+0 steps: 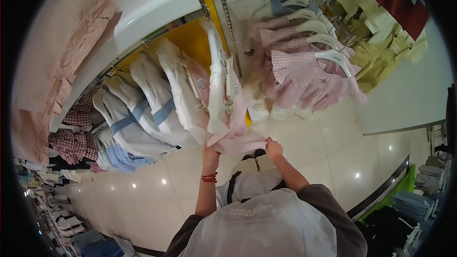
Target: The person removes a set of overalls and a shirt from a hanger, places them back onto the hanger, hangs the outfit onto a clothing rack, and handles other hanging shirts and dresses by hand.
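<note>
A light pink garment [240, 142] hangs from the rail beside a white top [216, 83], and its lower part is stretched sideways between my hands. I cannot tell what kind of garment it is. At its left end, my left hand [211, 158] is closed on the fabric, with red bands around the wrist. My right hand [273, 149] pinches the opposite edge. White clip hangers [229, 78] show just above, between the hanging clothes.
White tops with blue trim [157, 109] hang on the rail at left. Pink checked dresses [304, 71] on white hangers and yellow-green clothes [381, 52] hang at right. Folded jeans [412, 204] lie on a lower-right shelf. The floor [185, 181] is pale tile.
</note>
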The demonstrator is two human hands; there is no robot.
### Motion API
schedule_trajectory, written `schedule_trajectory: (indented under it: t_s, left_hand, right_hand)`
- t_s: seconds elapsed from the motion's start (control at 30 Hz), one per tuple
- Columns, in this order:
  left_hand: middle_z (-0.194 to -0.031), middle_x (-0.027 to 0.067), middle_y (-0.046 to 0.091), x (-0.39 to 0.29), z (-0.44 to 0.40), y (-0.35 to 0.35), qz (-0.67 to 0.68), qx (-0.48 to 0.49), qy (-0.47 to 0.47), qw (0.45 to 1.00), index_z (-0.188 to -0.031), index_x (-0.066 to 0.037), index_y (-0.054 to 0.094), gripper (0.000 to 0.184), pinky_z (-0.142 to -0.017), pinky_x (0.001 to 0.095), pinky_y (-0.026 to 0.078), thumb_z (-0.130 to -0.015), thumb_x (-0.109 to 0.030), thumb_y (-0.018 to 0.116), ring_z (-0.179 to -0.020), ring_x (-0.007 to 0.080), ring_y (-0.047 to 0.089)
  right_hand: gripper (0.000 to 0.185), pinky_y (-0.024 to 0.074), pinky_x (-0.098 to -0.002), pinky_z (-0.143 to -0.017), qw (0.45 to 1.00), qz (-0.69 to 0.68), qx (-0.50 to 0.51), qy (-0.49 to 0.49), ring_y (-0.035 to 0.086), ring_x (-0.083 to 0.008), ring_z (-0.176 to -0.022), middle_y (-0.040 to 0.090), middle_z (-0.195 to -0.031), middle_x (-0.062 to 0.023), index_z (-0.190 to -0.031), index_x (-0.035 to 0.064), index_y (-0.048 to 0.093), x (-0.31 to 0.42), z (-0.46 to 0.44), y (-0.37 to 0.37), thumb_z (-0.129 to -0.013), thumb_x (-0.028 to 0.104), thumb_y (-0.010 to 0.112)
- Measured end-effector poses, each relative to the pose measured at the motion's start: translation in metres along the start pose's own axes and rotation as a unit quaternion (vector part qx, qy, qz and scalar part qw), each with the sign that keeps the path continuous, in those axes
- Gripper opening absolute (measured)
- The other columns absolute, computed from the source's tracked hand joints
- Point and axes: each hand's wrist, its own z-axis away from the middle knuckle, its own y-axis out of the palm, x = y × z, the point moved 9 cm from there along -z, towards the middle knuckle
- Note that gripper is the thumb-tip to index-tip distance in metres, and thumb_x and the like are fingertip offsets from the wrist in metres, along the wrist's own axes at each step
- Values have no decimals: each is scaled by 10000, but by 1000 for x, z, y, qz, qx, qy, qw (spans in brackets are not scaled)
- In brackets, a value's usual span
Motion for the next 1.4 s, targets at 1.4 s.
schedule_trajectory:
  t_s: [1.4]
  left_hand:
    - [-901, 220, 587, 54, -160, 244, -370, -36, 248, 895, -1007, 40, 543, 289, -767, 368, 418, -829, -187, 530, -886, 335, 546]
  right_hand:
    - [303, 372, -251, -737, 854, -458, -240, -56, 451, -107, -800, 526, -903, -23, -899, -14, 555, -285, -105, -303, -902, 273, 459]
